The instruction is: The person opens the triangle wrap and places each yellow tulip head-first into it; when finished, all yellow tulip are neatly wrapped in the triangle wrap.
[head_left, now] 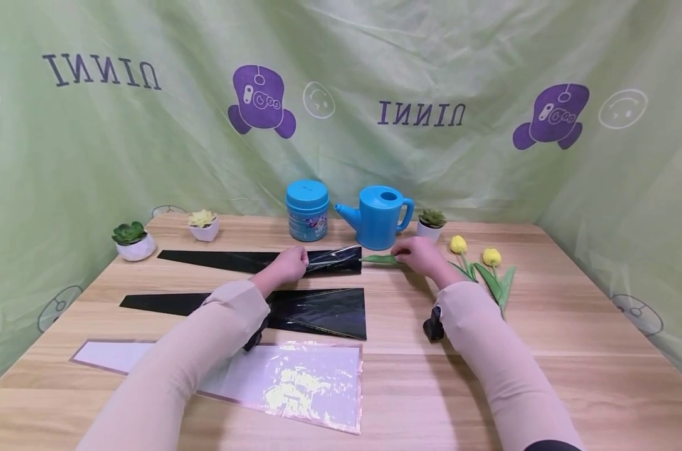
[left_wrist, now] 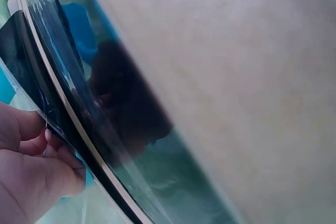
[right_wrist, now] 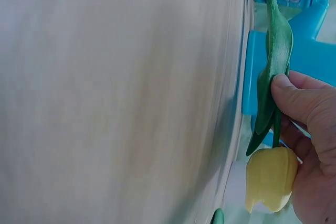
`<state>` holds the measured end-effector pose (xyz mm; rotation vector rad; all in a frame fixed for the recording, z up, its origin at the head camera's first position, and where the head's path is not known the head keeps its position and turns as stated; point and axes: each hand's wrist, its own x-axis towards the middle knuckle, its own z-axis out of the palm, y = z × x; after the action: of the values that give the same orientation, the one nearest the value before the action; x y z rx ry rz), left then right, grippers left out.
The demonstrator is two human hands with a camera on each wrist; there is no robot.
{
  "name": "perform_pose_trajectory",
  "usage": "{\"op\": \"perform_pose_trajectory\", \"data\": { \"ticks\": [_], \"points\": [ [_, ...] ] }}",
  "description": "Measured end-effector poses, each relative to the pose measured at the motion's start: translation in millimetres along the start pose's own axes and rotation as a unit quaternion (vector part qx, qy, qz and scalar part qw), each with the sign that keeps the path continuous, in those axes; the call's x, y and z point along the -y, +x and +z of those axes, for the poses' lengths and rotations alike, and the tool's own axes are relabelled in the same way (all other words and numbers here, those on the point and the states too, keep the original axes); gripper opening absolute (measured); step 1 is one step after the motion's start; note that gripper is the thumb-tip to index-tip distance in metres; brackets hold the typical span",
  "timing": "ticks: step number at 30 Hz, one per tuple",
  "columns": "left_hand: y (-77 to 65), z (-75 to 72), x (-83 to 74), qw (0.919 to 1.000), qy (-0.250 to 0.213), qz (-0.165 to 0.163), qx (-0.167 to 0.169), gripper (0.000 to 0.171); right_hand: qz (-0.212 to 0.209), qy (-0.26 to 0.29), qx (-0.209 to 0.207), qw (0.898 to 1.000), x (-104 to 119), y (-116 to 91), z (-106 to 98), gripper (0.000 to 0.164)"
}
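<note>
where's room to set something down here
Bare wood: right of the two lying yellow tulips, and nearer, between the tapered white plastic sheet and beige right sleeve. Crowded: left, with black plastic sheets; back, around the blue plastic watering can.

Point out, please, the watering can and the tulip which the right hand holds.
Watering can (head_left: 377, 222), head view, on its blue body.
Tulip (right_wrist: 272, 177), right wrist view, on its yellow flower.
</note>
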<state>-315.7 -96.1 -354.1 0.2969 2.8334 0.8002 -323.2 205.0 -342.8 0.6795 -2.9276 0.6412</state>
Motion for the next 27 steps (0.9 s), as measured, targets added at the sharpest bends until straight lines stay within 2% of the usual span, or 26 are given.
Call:
{"op": "perform_pose_trajectory", "data": {
  "ticks": [15, 20, 27],
  "points": [
    [-5.1, 2.1, -1.1, 0.9993, -0.012, 0.016, -0.032, 0.010, 0.015, 0.011, 0.005, 1.000, 21, 9, 9, 0.016],
    [-6.3, 1.6, 0.5, 0.9991, -0.014, 0.018, -0.035, 0.010, 0.023, 0.020, 0.001, 1.000, 24, 10, 12, 0.016],
    [-9.4, 0.1, 2.2, 0.9986, -0.042, 0.015, -0.027, 0.010, 0.017, 0.010, 0.002, 1.000, 27, 10, 13, 0.015]
  ]
}}
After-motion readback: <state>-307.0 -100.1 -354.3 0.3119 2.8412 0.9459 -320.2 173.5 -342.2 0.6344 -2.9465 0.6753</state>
